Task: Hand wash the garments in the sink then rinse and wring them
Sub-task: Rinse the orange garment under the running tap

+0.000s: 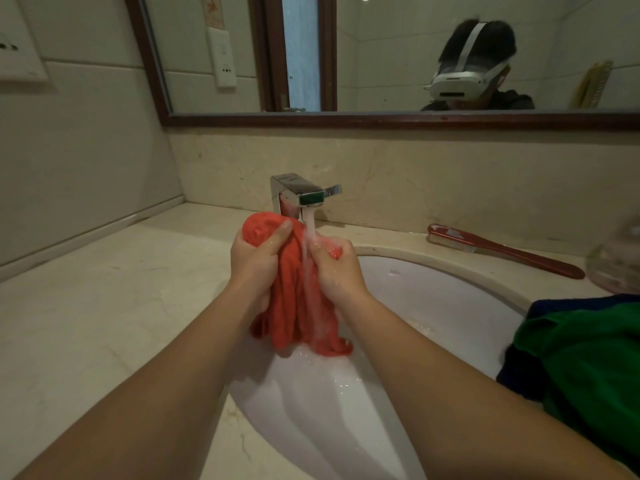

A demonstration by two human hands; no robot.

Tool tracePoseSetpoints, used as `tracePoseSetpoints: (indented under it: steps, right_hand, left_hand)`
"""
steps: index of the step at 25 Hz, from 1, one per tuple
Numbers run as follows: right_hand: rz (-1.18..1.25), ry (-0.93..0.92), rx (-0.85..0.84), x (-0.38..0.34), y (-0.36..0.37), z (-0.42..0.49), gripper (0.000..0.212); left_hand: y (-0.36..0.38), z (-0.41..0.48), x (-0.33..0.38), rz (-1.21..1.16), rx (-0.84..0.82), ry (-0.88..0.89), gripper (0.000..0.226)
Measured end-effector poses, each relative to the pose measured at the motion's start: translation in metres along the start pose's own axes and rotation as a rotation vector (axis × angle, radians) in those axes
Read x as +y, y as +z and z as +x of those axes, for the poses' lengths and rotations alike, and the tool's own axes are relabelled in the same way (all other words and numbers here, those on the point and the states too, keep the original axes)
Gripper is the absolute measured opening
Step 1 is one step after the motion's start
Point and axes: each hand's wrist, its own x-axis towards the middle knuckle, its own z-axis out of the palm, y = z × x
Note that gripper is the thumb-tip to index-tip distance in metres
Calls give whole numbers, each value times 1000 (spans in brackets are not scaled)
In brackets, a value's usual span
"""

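Head view: a red garment (294,306) is being squeezed under the running tap (301,194).
Curled fingers (273,242) of the left hand (254,261) and right hand (336,271) are gripping its bunched top; its tail is hanging into the white sink (450,292), and a green garment (581,348) is lying over the sink's right rim.

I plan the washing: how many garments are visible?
3: red garment under the faucet; green garment on the sink's right rim; blue garment beneath it. More may be hidden.

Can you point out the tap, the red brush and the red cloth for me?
tap (294,185): head view, on its chrome spout.
red brush (519,256): head view, on its handle.
red cloth (294,299): head view, on the hanging folds.
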Motion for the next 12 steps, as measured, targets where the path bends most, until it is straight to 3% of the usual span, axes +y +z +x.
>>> tracePoseSetpoints:
  steps: [7,12]
  right_hand:
    - [157,-73,58,-15,-6,-2,9]
    - [227,-179,231,-27,-26,12,12]
  left_hand:
    - [-1,0,2,-69,-7,-41,42]
    - [17,3,-3,-81,-82,-122,41]
